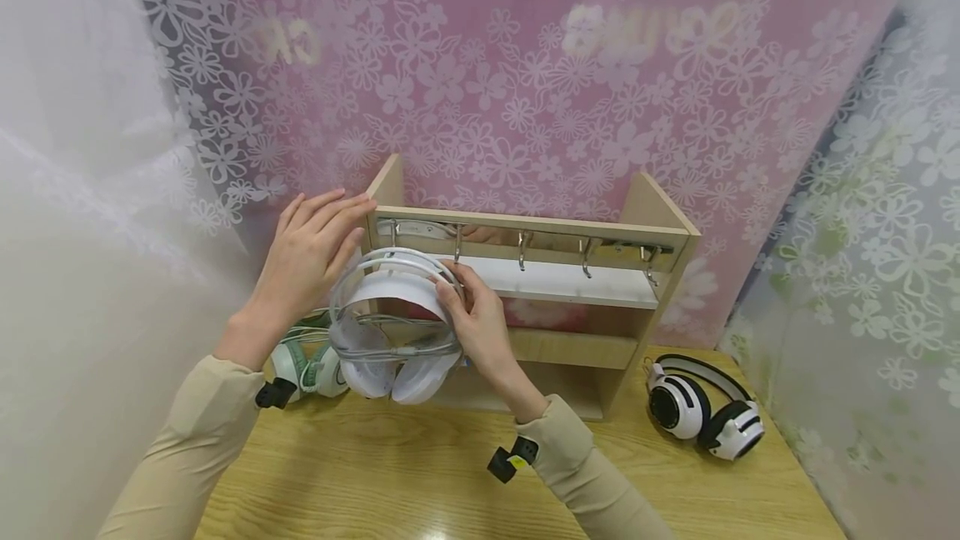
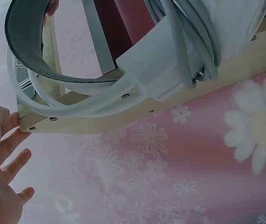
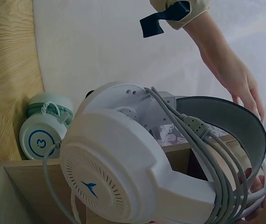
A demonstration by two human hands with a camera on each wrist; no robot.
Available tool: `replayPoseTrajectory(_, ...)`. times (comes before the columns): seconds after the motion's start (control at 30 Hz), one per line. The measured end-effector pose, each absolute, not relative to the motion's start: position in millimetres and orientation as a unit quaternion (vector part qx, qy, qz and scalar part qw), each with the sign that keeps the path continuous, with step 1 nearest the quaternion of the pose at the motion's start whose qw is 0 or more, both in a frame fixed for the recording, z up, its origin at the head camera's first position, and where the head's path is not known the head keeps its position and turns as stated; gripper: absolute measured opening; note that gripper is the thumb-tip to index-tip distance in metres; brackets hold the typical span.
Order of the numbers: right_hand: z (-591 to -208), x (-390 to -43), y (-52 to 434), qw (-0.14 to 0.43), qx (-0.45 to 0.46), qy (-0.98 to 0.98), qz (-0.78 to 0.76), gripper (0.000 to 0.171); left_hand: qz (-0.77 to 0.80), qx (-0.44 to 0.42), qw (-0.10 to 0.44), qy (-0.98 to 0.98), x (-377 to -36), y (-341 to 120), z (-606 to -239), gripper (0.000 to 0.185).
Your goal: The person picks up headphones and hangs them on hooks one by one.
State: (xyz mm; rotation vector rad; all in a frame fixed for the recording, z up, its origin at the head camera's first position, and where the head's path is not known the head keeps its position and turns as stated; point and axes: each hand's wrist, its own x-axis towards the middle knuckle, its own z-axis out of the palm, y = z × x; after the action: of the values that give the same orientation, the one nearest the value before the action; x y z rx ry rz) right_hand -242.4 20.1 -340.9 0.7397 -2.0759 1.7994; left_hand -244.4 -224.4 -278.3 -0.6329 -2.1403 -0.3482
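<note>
White over-ear headphones [image 1: 422,377] with a bundled grey cable hang in front of the left end of a wooden rack [image 1: 528,226]. My right hand [image 1: 483,327] pinches their headband near its top, on the right side. In the right wrist view the headphones [image 3: 114,168] show a large vented ear cup with a small blue mark. My left hand [image 1: 303,252] has its fingers stretched out, fingertips at the rack's upper left corner. The left wrist view shows these fingers spread at the rack's edge. Behind the headband, the leftmost metal hook [image 1: 393,233] is partly hidden.
More metal hooks [image 1: 522,252] line the rack's front above a white shelf [image 1: 570,283]. Green-and-white headphones [image 1: 327,372] lie on the wooden table [image 1: 390,473] at left. Black-and-white headphones [image 1: 678,407] lie at right. A flowered pink curtain [image 1: 517,90] stands behind.
</note>
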Motion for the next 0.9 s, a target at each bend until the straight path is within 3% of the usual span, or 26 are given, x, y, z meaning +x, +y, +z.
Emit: replayPoseTrajectory(0.9,-344.7,-242.2,39.7,0.077,0.243,-0.707,0.659,0.042,-0.149,-0.252,0.431,-0.854,-245.9,-223.2,-280.7,0.037)
